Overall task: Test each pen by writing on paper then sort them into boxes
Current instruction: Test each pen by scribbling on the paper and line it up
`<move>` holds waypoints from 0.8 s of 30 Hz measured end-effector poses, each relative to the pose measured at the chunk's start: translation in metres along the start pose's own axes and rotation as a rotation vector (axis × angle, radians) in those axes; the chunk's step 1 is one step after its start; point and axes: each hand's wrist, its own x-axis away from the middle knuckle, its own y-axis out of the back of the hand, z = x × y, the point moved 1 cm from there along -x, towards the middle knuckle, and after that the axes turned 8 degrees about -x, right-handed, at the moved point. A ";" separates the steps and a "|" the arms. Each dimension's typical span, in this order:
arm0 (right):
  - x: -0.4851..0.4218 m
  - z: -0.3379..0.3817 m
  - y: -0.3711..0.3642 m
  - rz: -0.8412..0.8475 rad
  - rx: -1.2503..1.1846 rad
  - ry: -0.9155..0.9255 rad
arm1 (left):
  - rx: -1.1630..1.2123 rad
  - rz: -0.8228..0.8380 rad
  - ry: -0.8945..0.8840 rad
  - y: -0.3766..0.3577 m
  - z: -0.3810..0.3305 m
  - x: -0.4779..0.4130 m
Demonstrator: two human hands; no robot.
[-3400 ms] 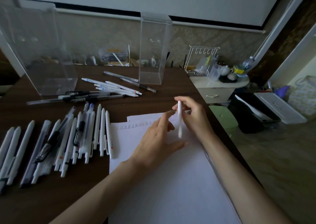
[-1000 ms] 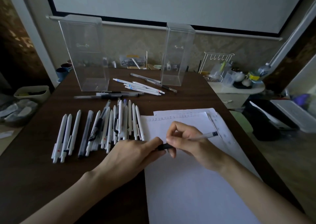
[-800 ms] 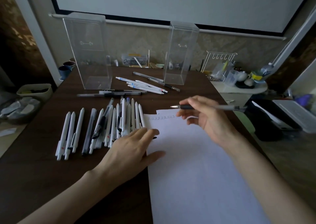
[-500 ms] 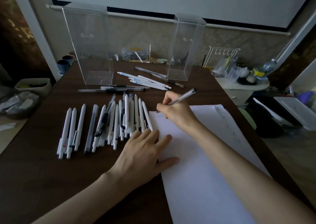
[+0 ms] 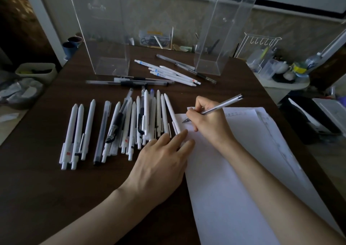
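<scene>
My right hand [image 5: 207, 120] grips a clear-barrelled pen [image 5: 221, 106] in a writing hold, its tip touching the top left corner of the white paper [image 5: 234, 170]. My left hand [image 5: 162, 162] lies flat with straight fingers, pressing the paper's left edge beside a row of several white and clear pens [image 5: 119, 127]. Two tall clear boxes stand at the back of the table, a wide one [image 5: 101, 29] on the left and a narrower one [image 5: 222, 33] on the right. Between them lie more pens [image 5: 168, 72].
The dark wooden table [image 5: 56, 198] ends at the right beside a small white side table [image 5: 284, 84] crowded with bottles and a wire rack. A bin [image 5: 35, 72] stands on the floor at left. Small clutter lines the wall behind the boxes.
My right hand has uncapped the pen, swung it over and brought its tip down onto the paper's top left corner. My left hand has moved onto the paper's edge and lies flat.
</scene>
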 end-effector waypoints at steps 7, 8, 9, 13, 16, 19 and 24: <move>0.001 0.001 0.001 -0.005 0.017 0.000 | 0.017 0.037 0.058 0.003 -0.003 0.002; 0.002 0.001 0.001 -0.003 0.023 -0.002 | 0.019 0.036 0.054 0.004 -0.002 0.002; 0.002 0.001 0.001 -0.002 0.026 -0.004 | 0.021 0.034 0.052 0.004 -0.002 0.001; 0.003 0.001 0.002 -0.005 -0.010 -0.013 | 0.013 0.054 0.047 0.004 -0.001 0.001; 0.002 0.001 0.002 -0.013 -0.012 0.000 | 0.011 0.067 0.045 0.004 -0.001 0.001; 0.003 0.002 0.002 0.002 -0.022 -0.017 | 0.012 0.054 0.045 0.005 -0.001 0.001; 0.004 0.003 0.001 0.021 -0.017 -0.022 | 0.032 0.044 0.043 0.005 -0.002 0.001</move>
